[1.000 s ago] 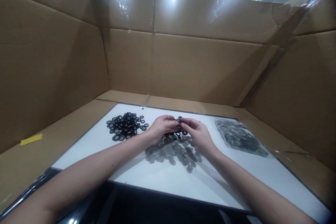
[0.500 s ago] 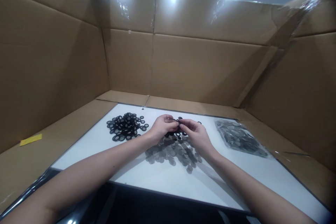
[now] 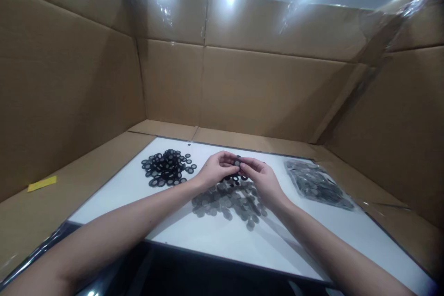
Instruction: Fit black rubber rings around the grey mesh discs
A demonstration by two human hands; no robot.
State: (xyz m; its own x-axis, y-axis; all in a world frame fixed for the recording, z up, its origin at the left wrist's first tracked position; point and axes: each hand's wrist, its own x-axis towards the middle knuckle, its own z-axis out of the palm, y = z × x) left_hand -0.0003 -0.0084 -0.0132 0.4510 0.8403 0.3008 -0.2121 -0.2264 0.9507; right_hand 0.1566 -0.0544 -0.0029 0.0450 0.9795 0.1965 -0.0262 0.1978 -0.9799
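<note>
Between the fingertips of both hands is a small black ring with a grey disc in its centre [image 3: 237, 163]. My left hand [image 3: 217, 169] pinches its left side, and my right hand [image 3: 262, 176] pinches its right side. Black rings [image 3: 236, 178] lie beneath and behind the fingers, partly hidden by them. Closer to me, a loose spread of thin grey discs [image 3: 227, 201] covers the white board. Left of my left hand is a heap of black rings with grey centres [image 3: 166, 166].
A clear plastic bag of grey discs [image 3: 317, 184] lies on the right of the white board [image 3: 208, 249]. Cardboard walls [image 3: 260, 88] surround the board at the back and sides. A yellow strip [image 3: 42, 184] is stuck on the cardboard at left.
The ring between my hands has turned so its grey centre faces me. My left fingers have straightened and reach along its upper left edge.
</note>
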